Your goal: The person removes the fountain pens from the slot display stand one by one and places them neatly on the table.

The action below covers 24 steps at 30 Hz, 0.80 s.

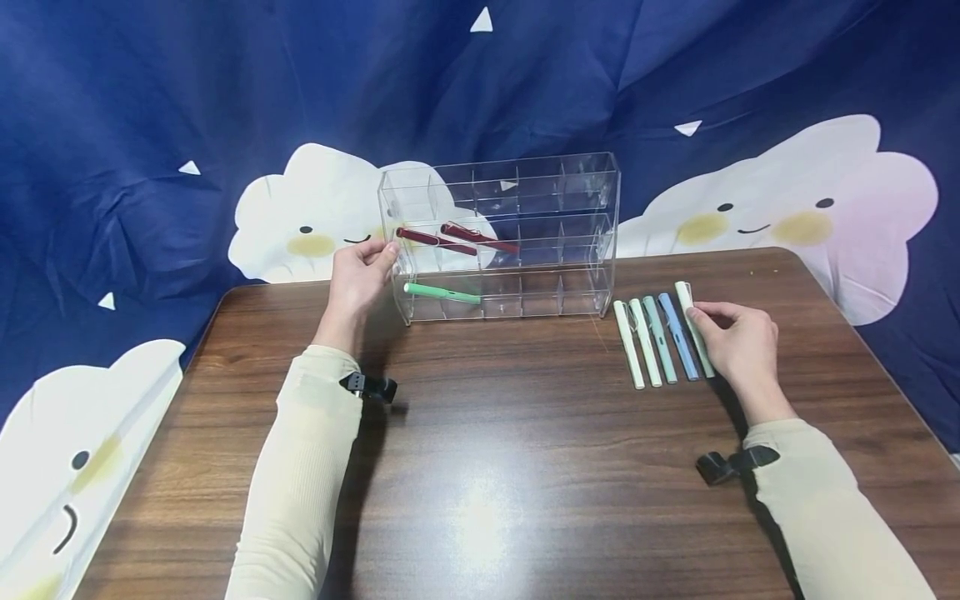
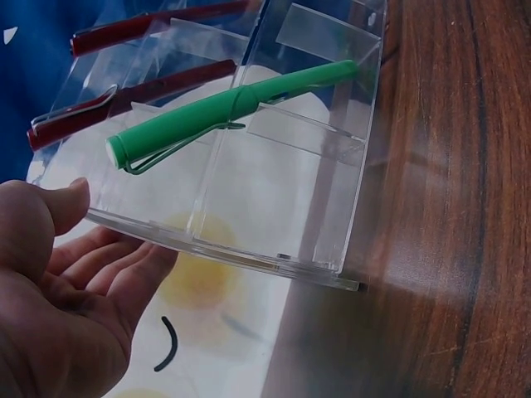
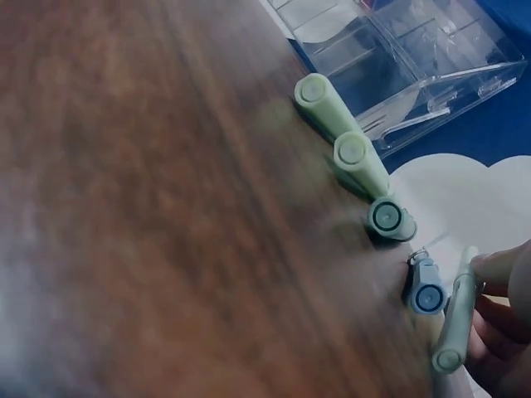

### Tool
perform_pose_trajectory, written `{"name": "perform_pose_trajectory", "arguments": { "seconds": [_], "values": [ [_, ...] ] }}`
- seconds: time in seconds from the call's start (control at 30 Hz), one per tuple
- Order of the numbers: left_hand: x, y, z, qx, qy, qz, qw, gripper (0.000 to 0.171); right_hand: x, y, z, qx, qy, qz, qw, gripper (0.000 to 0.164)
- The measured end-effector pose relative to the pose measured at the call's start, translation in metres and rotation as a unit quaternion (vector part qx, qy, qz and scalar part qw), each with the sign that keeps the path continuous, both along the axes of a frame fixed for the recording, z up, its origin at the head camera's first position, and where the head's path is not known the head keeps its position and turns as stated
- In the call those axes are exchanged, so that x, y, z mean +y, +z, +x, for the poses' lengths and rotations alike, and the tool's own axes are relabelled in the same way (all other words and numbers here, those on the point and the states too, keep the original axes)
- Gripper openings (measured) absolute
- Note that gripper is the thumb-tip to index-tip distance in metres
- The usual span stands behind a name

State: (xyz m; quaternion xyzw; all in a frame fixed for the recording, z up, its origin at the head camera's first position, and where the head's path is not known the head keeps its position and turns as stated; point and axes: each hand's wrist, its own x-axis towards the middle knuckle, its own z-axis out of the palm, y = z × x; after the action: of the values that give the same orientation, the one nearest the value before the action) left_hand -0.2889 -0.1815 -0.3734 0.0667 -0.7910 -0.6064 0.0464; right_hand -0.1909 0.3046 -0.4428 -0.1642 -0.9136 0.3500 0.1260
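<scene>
A clear plastic organizer with several compartments stands at the back of the table. My left hand grips its left side panel between thumb and fingers, seen close up in the left wrist view. Two dark red pens lie slanted in its middle tier, and a bright green pen lies across the lowest one. On the right, my right hand pinches a pale green pen near its capped upper end. That pen is the rightmost of a row, beside a blue pen.
Left of the blue pen lie a teal pen and two pale green pens, one of them the light pen nearest the organizer. The brown wooden table reaches a dark blue curtain printed with clouds.
</scene>
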Motion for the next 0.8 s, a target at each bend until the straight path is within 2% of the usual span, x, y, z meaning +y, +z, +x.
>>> {"name": "perform_pose_trajectory", "arguments": {
  "seconds": [0.27,0.53,0.8],
  "values": [
    [0.0002,-0.0003,0.0,-0.002,0.001,-0.002,1.0,0.046,0.001,-0.0011,-0.0032,-0.015,0.019,0.021,1.0,0.036],
    [0.0002,-0.0013,-0.0004,-0.005,0.001,0.002,1.0,0.045,0.0019,-0.0036,-0.0076,-0.031,0.02,0.026,0.999,0.038],
    [-0.001,-0.0004,-0.001,-0.01,-0.002,0.012,0.9999,0.045,0.0018,0.0001,-0.0027,-0.033,0.019,0.015,0.999,0.04]
  ]
}}
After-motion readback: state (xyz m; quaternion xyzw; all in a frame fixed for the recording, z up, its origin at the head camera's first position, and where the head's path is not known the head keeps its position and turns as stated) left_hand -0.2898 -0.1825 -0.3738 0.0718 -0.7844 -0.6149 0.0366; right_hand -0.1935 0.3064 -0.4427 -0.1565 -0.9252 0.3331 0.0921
